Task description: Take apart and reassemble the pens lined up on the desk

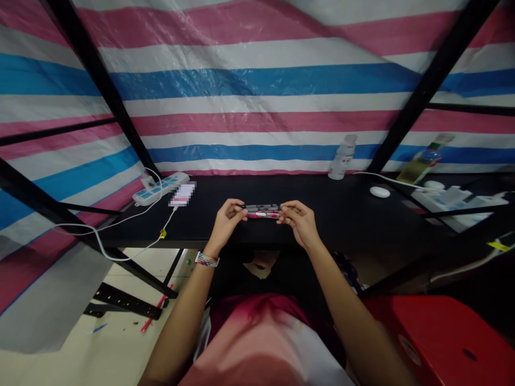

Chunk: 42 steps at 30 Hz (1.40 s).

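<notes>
Several pens (261, 211) lie side by side in a small bundle, some dark or clear and at least one red and white. My left hand (230, 219) pinches the bundle's left end, and my right hand (298, 220) grips its right end. Both hands are closed, with the pens level between them just over the near part of the black desk (257, 187). A colourful woven band (207, 259) circles my left wrist. How many pens are in the bundle I cannot tell.
At the left stand a power strip (161, 188) and a blurred-out phone (183, 194) on a white cable. Rightward are a clear bottle (341, 158), a white oval case (380, 192) and a bottle of yellowish liquid (420, 163). A red stool (438, 338) stands beside me; black frame posts flank the desk.
</notes>
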Each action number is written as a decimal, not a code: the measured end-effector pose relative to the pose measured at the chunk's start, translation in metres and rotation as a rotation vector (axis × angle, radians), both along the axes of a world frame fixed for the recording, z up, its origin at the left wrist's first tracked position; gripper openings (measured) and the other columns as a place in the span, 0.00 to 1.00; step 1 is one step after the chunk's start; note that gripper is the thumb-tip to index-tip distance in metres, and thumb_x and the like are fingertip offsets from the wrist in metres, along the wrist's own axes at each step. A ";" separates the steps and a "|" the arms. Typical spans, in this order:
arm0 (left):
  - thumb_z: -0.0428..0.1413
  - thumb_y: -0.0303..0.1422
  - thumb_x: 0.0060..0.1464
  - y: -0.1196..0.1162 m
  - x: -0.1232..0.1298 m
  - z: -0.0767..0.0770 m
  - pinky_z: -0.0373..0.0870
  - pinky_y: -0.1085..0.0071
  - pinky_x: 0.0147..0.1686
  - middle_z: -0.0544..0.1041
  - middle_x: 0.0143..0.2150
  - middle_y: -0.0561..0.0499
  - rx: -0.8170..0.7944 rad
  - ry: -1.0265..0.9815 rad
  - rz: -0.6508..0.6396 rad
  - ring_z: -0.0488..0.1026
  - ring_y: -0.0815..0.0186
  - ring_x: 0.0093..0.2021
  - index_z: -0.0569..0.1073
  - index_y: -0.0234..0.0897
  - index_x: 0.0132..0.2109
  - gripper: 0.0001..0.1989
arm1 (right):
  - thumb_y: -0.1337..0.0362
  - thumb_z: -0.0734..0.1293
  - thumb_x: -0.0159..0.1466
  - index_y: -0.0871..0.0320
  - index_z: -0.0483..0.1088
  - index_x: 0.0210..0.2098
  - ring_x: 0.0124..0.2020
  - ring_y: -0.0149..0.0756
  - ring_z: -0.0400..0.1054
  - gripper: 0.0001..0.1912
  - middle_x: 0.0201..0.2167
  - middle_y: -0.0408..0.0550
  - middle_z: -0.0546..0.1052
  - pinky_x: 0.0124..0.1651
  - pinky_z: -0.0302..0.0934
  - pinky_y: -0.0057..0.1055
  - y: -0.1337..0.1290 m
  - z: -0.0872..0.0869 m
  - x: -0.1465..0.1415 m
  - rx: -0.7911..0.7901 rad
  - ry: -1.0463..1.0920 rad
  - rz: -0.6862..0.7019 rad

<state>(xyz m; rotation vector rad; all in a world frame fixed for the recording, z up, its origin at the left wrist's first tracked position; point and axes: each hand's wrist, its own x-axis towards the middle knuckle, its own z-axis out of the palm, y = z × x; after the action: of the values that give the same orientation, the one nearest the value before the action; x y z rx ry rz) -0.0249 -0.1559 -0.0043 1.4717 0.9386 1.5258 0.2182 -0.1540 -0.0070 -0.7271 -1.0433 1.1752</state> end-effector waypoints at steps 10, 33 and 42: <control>0.66 0.48 0.64 0.006 -0.004 -0.008 0.73 0.66 0.45 0.81 0.31 0.50 0.033 0.046 0.130 0.80 0.62 0.36 0.80 0.38 0.36 0.18 | 0.53 0.83 0.55 0.55 0.80 0.36 0.28 0.35 0.73 0.17 0.27 0.43 0.78 0.36 0.79 0.39 0.003 -0.004 0.001 0.010 -0.004 -0.043; 0.69 0.39 0.59 0.007 -0.006 -0.011 0.79 0.65 0.47 0.84 0.42 0.47 0.058 -0.067 0.137 0.85 0.60 0.42 0.81 0.38 0.46 0.12 | 0.61 0.79 0.56 0.53 0.78 0.37 0.31 0.34 0.73 0.11 0.34 0.44 0.78 0.40 0.77 0.39 0.008 -0.008 0.004 0.024 0.037 -0.123; 0.69 0.36 0.58 0.007 -0.006 -0.012 0.79 0.66 0.46 0.84 0.42 0.46 0.066 -0.078 0.140 0.84 0.61 0.42 0.82 0.38 0.46 0.11 | 0.61 0.78 0.54 0.53 0.79 0.36 0.31 0.35 0.72 0.10 0.31 0.43 0.76 0.40 0.76 0.39 0.006 -0.006 0.003 -0.004 0.058 -0.128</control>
<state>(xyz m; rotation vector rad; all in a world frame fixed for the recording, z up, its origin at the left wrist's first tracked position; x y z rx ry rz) -0.0312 -0.1485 -0.0165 1.4069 0.9706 1.7182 0.2215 -0.1477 -0.0133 -0.7477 -0.9331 1.0818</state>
